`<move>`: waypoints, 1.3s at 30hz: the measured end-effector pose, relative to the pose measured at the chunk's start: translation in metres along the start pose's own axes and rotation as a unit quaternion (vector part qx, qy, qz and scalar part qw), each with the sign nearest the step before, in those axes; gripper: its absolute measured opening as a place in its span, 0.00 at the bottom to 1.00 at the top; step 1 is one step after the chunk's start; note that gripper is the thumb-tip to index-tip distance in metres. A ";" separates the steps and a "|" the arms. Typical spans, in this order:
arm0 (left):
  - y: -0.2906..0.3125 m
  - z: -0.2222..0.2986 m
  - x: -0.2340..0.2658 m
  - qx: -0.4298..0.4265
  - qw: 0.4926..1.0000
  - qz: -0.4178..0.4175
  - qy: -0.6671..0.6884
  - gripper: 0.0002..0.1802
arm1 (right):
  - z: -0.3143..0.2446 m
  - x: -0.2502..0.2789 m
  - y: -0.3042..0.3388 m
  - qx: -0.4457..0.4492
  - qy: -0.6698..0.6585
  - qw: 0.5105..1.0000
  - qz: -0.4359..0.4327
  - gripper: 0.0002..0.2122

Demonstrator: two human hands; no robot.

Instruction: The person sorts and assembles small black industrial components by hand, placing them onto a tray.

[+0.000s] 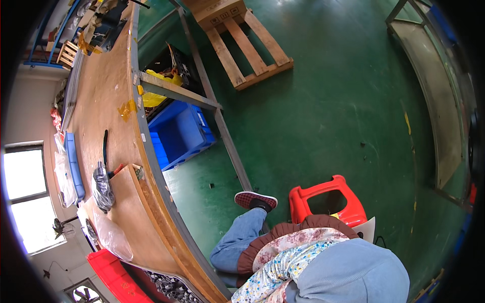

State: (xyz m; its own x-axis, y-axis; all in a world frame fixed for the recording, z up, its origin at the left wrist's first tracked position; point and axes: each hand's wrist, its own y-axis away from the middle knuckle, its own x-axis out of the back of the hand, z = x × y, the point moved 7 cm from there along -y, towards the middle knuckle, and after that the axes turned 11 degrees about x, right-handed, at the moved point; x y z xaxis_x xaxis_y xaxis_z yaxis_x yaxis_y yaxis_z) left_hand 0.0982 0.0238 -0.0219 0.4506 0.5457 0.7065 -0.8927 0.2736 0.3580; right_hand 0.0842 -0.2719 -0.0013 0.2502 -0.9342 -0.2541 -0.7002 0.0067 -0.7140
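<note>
Neither my left hand nor my right hand shows in the picture. At the lower edge a patterned sleeve [275, 275] runs down and left toward the workbench [96, 96]; its hand lies out of sight. Beside the sleeve are a grey-blue garment [353, 272], a brown-trimmed floral apron [293, 242] and a bent leg in blue jeans [230, 247]. The foot wears a dark red checked shoe [255, 199] near the bench's metal bar. Closest to the sleeve on the bench is a tray of dark small parts [172, 289], next to a red crate [118, 278].
A red plastic stool [348, 209] stands by the apron. Under the bench is a blue bin [184, 131]. Farther off lies a wooden pallet [252, 50] with a cardboard box [217, 12]. The bench holds a dark plastic-wrapped bundle [103, 188] and a clear bag [112, 235]. A metal rack [429, 96] stands right.
</note>
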 end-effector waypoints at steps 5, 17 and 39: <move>-0.019 0.049 -0.029 0.006 1.000 0.008 0.025 0.13 | 0.003 -0.004 0.006 0.039 0.058 0.997 0.016 0.27; -0.024 0.139 -0.065 0.020 0.992 0.069 0.100 0.12 | 0.000 -0.003 0.006 0.012 0.019 1.000 -0.002 0.16; 0.023 0.114 -0.054 0.013 0.956 0.136 0.259 0.14 | -0.017 -0.043 0.016 0.065 0.188 0.952 -0.231 0.15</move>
State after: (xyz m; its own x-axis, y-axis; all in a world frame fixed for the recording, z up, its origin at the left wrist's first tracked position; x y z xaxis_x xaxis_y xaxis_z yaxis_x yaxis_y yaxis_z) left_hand 0.0536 -0.0898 0.0172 0.1344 0.9152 0.3800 -0.9732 0.0497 0.2244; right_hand 0.0508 -0.2379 0.0092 0.2376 -0.9097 0.3407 -0.4790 -0.4148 -0.7736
